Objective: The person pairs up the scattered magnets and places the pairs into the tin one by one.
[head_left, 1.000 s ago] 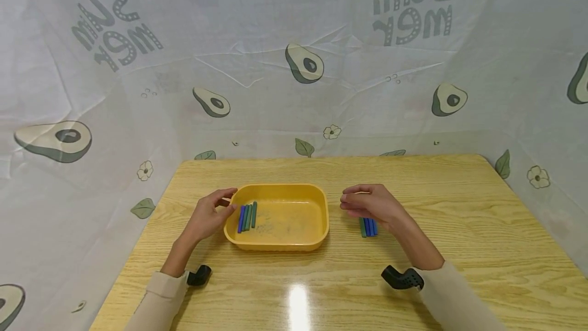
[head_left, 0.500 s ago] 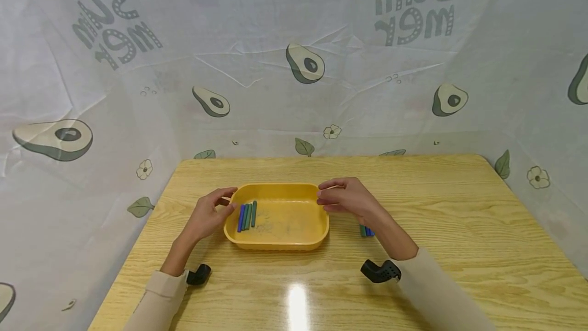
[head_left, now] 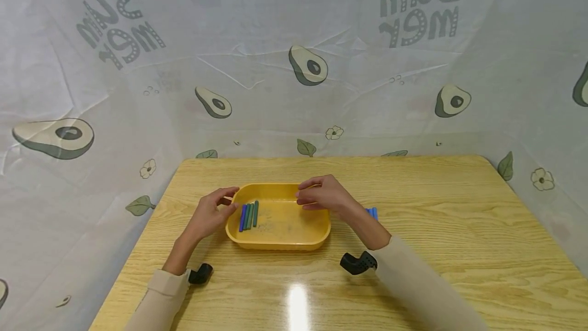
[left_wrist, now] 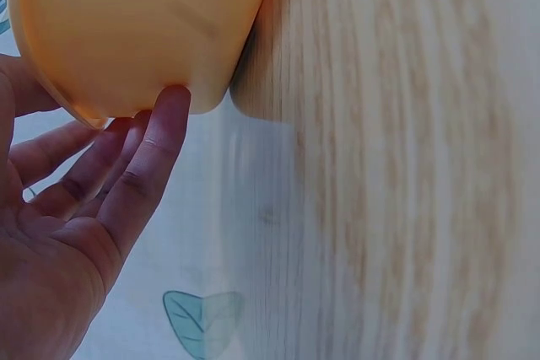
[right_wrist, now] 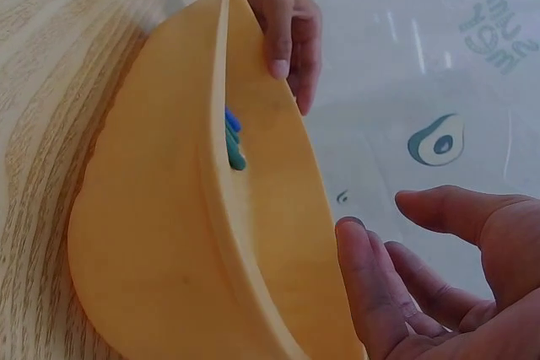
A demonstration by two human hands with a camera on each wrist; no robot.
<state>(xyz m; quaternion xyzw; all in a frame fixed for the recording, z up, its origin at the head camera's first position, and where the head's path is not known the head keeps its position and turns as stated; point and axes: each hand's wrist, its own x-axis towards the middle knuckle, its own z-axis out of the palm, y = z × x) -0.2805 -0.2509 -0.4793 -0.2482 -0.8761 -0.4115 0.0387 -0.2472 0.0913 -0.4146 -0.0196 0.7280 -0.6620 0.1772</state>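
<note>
A yellow tray sits on the table with my left hand at its left end. That hand pinches the rim, thumb on the inner side and fingers against the outer wall. Several blue and green pastel sticks lie side by side in the tray's left part. Over the tray's right end hovers my right hand; its loosely bent fingers and thumb stand apart with nothing between them. Blue sticks on the table right of the tray are partly hidden behind my right forearm.
The wooden table stretches to the right and in front of the tray. A pale printed cloth hangs behind and at both sides. Each wrist carries a black camera mount.
My right hand has moved left from beside the loose sticks to over the tray's right end. The left hand stays on the rim, and the sticks inside lie as before.
</note>
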